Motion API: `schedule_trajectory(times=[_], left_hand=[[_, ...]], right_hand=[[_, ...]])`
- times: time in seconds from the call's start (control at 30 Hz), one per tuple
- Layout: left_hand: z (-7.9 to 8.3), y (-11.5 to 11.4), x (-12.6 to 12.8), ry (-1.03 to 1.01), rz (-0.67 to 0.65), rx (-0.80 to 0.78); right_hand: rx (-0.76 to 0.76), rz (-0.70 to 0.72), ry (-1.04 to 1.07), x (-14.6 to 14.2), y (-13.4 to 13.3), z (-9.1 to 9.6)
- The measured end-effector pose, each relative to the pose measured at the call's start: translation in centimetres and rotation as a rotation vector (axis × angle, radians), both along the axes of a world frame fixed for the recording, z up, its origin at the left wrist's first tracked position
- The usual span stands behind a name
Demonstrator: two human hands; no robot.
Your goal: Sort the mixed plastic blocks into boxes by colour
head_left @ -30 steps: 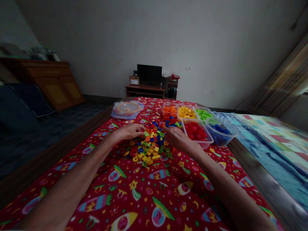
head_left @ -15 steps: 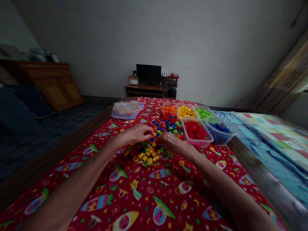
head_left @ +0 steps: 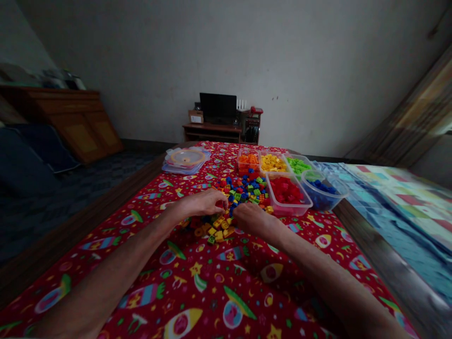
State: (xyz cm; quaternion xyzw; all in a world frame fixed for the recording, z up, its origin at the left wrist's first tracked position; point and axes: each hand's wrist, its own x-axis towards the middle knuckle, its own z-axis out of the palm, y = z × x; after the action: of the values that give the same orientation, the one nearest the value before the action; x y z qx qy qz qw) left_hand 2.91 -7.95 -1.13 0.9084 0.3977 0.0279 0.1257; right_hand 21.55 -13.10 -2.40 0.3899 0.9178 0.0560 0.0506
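Note:
My left hand point(head_left: 206, 201) is over the left side of a loose pile of toy building bricks point(head_left: 243, 189), its fingers curled down and thumb and fingertips near each other. Whatever they pinch is too small to make out. Across from it, my right hand point(head_left: 251, 217) reaches in from the right, fingers bent inward and mostly hidden behind the back of the hand. A narrow gap separates the two hands. Nearer to me lie several yellow bricks point(head_left: 219, 233) with a green brick point(head_left: 211, 239) at their front edge. Blue, green, red and orange bricks mix behind the hands.
Clear tubs stand right of the pile: a red-brick tub point(head_left: 293, 211), a round blue-brick bowl point(head_left: 323, 204), and tubs of orange bricks point(head_left: 248, 160), yellow bricks point(head_left: 273, 163) and green bricks point(head_left: 298, 165). Stacked lids point(head_left: 181, 168) lie at back left on the red patterned tablecloth point(head_left: 197, 292).
My right hand has shifted slightly right and nearer to me. My left hand has moved a little right and lower, still curled over the bricks.

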Motion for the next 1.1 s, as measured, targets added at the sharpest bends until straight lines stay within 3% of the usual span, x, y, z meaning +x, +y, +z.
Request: schedule_trajectory(times=[0.17,0.27,0.4,0.47,0.57,0.7,0.87,0.97,1.1], left_hand=[[0.3,-0.1,0.1,-0.045,0.042,0.005],[-0.1,0.4,0.1,-0.204,0.141,-0.06],[-0.7,0.3,0.9,-0.619,0.235,-0.502],[-0.5,-0.3,1.5,-0.81,0.24,-0.711],[0.2,-1.3,2.0,-0.982,0.219,-0.88],[0.9,-1.6,2.1,-1.073,0.248,-0.948],[0.9,-1.2,2.1,-1.202,0.379,-0.899],[0.8,-1.2,2.1,-1.178,0.332,-0.909],[0.5,-1.4,2.2,-1.014,0.26,-0.912]], right_hand=[[-0.027,0.004,0.045,1.2,1.2,1.6],[-0.005,-0.021,0.326,2.2,2.6,2.1],[0.016,-0.036,0.774,2.6,3.9,1.7],[-0.028,-0.035,0.902,2.3,3.9,1.5],[-0.093,-0.015,0.996,1.5,3.6,1.3],[-0.193,-0.061,1.143,0.6,3.9,0.5],[-0.355,-0.096,1.342,0.1,4.5,-0.3],[-0.347,-0.058,1.343,0.2,4.3,0.0],[-0.227,-0.097,1.165,1.5,4.6,1.2]])
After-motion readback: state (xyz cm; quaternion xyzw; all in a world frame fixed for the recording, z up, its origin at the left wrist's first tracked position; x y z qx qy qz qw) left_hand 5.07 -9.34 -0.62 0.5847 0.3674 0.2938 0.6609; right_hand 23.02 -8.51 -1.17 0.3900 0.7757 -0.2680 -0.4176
